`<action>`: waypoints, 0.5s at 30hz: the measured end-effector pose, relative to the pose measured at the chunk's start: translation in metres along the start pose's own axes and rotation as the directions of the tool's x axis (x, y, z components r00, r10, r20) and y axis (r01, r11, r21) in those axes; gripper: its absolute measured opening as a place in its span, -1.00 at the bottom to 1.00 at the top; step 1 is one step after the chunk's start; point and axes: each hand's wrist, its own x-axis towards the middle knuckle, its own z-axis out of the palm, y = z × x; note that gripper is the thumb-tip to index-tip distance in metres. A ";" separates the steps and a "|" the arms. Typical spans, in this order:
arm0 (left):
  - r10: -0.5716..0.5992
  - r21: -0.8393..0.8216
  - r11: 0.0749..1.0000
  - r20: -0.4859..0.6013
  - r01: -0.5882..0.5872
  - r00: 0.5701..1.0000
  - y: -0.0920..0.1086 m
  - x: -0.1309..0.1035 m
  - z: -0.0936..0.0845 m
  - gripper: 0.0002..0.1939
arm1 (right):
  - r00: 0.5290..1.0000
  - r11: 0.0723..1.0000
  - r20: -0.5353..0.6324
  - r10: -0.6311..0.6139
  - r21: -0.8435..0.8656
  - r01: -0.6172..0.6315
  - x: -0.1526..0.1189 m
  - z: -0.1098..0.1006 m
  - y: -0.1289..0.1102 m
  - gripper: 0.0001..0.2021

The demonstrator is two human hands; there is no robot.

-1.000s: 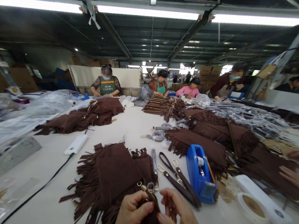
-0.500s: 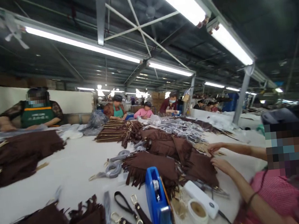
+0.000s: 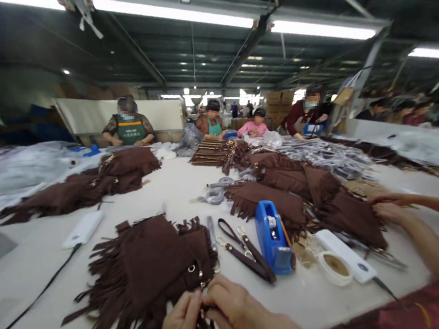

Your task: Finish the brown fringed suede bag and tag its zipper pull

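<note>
Near the bottom centre, my left hand (image 3: 182, 323) and my right hand (image 3: 237, 307) meet at the lower edge of a brown fringed bag (image 3: 155, 264). Both have their fingers pinched on a small part with metal on it, too hidden to make out. The bag lies flat with its fringe to the left and a gold ring (image 3: 191, 268) near its right side. Right of it are dark straps with metal clips (image 3: 251, 257) and a blue tape dispenser (image 3: 275, 239).
A white device with a cable (image 3: 83, 229) lies left. Right are a tape roll (image 3: 335, 268), another white device (image 3: 347, 255), brown bags (image 3: 282, 174) and a co-worker's hands (image 3: 392, 207). Several people sit or stand across the table.
The view has swung left and down. My hands, out of view before, now show at the bottom on the near bag. The co-worker's head has left the frame.
</note>
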 end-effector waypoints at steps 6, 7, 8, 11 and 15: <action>-0.122 -0.358 0.927 -0.005 0.112 0.993 0.018 -0.005 0.003 -0.58 | 0.985 0.971 0.028 0.167 0.166 -0.170 0.005 -0.026 0.002 -0.87; -0.131 -0.376 0.919 -0.001 0.121 0.991 0.020 -0.005 0.004 -0.58 | 0.985 0.970 0.046 0.169 0.167 -0.175 0.007 -0.029 0.003 -0.86; -0.137 -0.386 0.914 0.006 0.128 0.991 0.021 -0.005 0.005 -0.57 | 0.985 0.972 0.062 0.158 0.163 -0.166 0.009 -0.031 0.004 -0.85; -0.155 -0.392 0.906 0.040 0.158 0.987 0.019 -0.005 0.005 -0.55 | 0.988 0.985 0.120 0.097 0.132 -0.113 0.014 -0.036 0.007 -0.83; -0.168 -0.407 0.896 0.062 0.179 0.984 0.015 -0.005 0.004 -0.52 | 0.982 1.000 0.186 0.000 0.025 -0.005 0.019 -0.043 0.008 -0.79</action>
